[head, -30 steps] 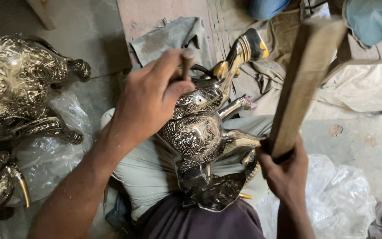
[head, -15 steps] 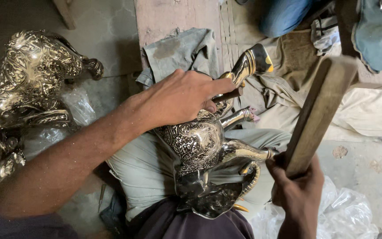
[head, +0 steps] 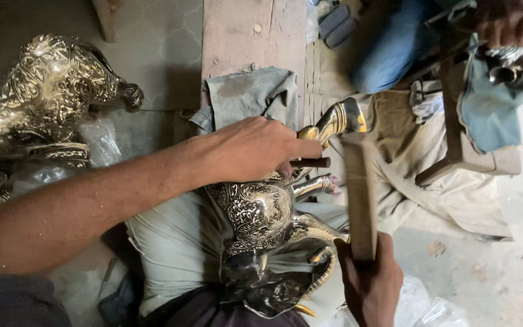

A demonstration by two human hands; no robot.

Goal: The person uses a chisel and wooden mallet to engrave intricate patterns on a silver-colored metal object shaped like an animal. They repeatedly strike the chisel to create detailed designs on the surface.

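Note:
An engraved metal animal figure [head: 261,218] lies on a pale cloth over my lap, legs pointing right. My left hand [head: 252,148] rests on its upper part and grips a short dark metal punch [head: 311,162], tip pointing right toward the figure's golden leg [head: 334,121]. A flat wooden bat [head: 359,194] stands upright in my right hand [head: 370,281], its top end close to the punch's head.
A second, larger engraved metal figure [head: 37,103] sits on the floor at left beside clear plastic. A wooden plank [head: 249,36] and grey rag [head: 249,97] lie ahead. Another person's hand [head: 503,24] holds a small metal part at top right, above crumpled cloths.
The wooden bat has swung down from a raised tilt at upper right to upright beside the punch. My left hand has shifted lower on the figure, with the punch now showing.

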